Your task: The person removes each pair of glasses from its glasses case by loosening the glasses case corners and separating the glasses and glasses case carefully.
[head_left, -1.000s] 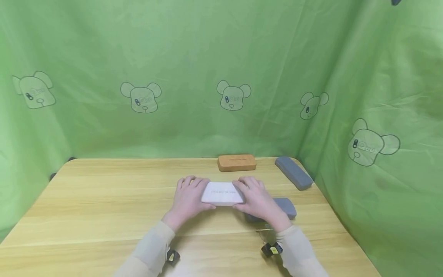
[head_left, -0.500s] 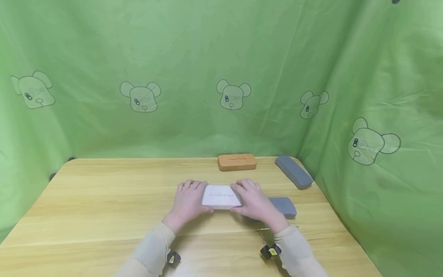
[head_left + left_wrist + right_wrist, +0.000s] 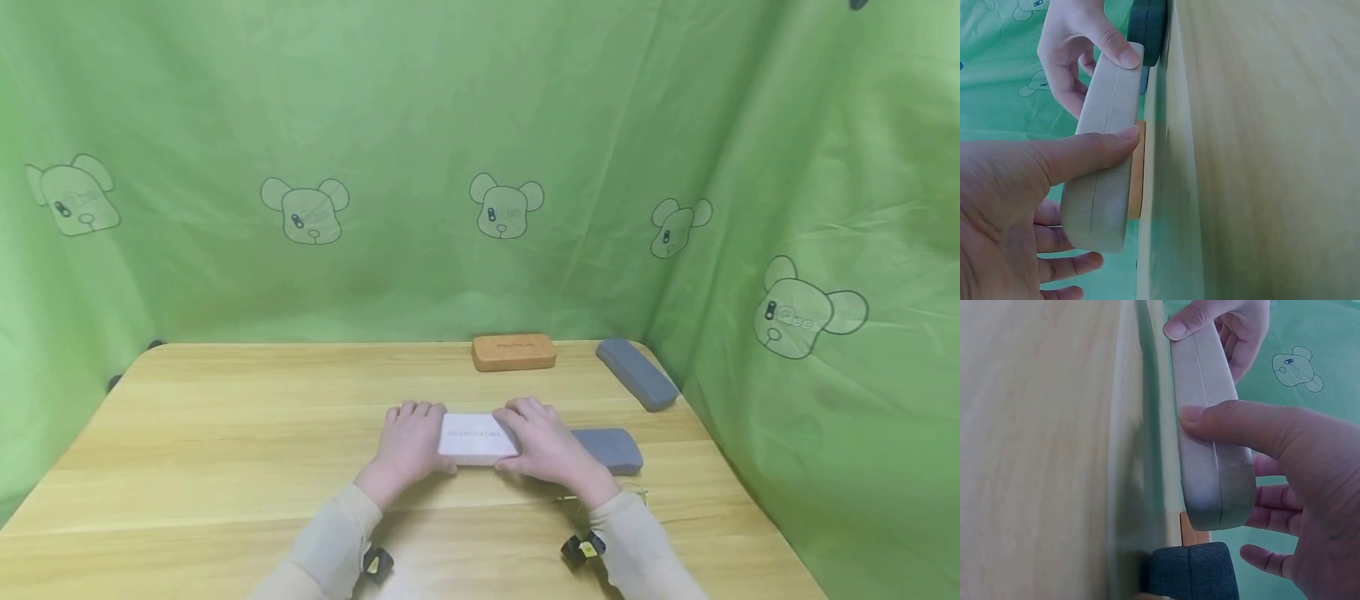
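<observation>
A pale, closed glasses case (image 3: 477, 438) with printed lettering on its lid is level between my two hands. My left hand (image 3: 411, 443) grips its left end, the thumb along the near side. At the other end my right hand (image 3: 546, 443) holds it in the same way. Both wrist views show the seam of the pale glasses case (image 3: 1104, 125) running unbroken between the thumbs. It is low over the wooden table; whether it touches is unclear. Thin-framed eyeglasses (image 3: 568, 498) lie under my right wrist, mostly hidden by it.
A grey glasses case (image 3: 611, 451) lies just right of my right hand, partly covered by it. Farther back are an orange-brown case (image 3: 513, 353) and another grey case (image 3: 637, 374) near the right edge of the wooden table (image 3: 225, 433). Green curtains (image 3: 405, 283) stand behind and at the sides.
Both hands have brought the pale glasses case lower, nearer to me and slightly left. More of the grey case beside my right hand shows. The other cases stay put.
</observation>
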`<move>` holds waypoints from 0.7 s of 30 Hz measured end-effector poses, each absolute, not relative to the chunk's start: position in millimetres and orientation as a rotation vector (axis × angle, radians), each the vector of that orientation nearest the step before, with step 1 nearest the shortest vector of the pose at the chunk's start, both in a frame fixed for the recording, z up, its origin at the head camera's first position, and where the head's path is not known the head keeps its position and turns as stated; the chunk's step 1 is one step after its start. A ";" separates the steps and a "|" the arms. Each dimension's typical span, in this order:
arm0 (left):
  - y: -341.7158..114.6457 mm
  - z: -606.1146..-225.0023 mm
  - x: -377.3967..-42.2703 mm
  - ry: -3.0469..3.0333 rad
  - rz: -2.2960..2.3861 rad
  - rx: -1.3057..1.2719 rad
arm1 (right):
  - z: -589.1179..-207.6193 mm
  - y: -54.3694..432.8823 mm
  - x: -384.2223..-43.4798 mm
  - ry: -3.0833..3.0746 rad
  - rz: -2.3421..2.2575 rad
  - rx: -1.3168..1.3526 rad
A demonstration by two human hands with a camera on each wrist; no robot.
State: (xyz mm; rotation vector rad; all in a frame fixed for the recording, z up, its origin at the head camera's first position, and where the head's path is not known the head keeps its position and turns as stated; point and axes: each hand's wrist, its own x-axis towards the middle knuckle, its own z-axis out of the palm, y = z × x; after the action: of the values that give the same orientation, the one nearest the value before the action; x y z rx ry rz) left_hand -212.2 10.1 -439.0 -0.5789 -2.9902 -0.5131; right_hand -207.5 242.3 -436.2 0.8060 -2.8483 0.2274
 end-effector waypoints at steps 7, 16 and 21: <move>11.6 -442.2 -210.5 -3.037 -0.483 -0.591 | -439.2 242.6 -208.2 -2.876 0.249 0.830; 14.7 -447.3 -208.6 -3.058 -0.481 -0.611 | -441.1 245.5 -210.1 -2.911 0.235 0.860; 16.4 -447.8 -206.6 -3.070 -0.471 -0.619 | -440.9 246.9 -208.8 -2.942 0.260 0.856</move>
State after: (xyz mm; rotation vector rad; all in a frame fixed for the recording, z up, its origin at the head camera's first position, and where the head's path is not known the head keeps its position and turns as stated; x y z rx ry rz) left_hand -206.6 16.4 -447.8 -0.6188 -3.0697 -0.4708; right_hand -208.8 246.9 -440.9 0.8560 -2.9417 0.2597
